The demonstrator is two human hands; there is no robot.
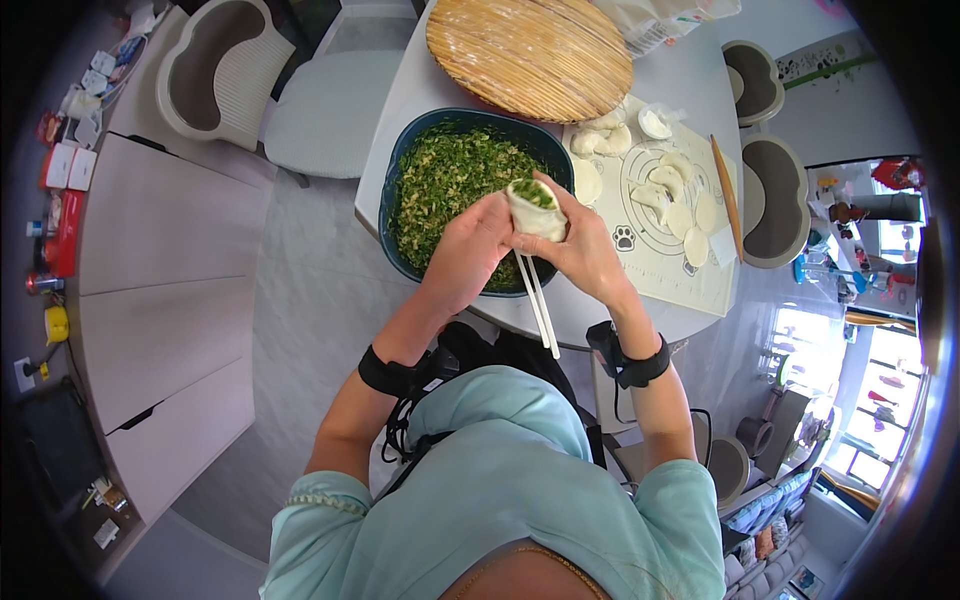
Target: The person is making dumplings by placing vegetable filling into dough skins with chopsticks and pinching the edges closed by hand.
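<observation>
Between both hands, over the right side of a dark blue basin [387, 217], I hold a dumpling [541, 217] with green filling showing at its open top. My left hand [471, 244] pinches its left side. On the other side, my right hand [583, 236] wraps around the dough with fingers and thumb. Chopped green filling [457, 172] fills much of the basin. White chopsticks [537, 304] stick out below my hands past the basin's near rim; their upper ends are hidden.
Right of the basin, a pastry mat [645, 277] bears dough wrappers [696, 247], dough pieces [667, 180], a small cup of white powder [655, 124] and a wooden rolling pin [726, 195]. A floured round slatted tray [532, 56] sits behind. Chairs [334, 112] stand around the table [390, 90].
</observation>
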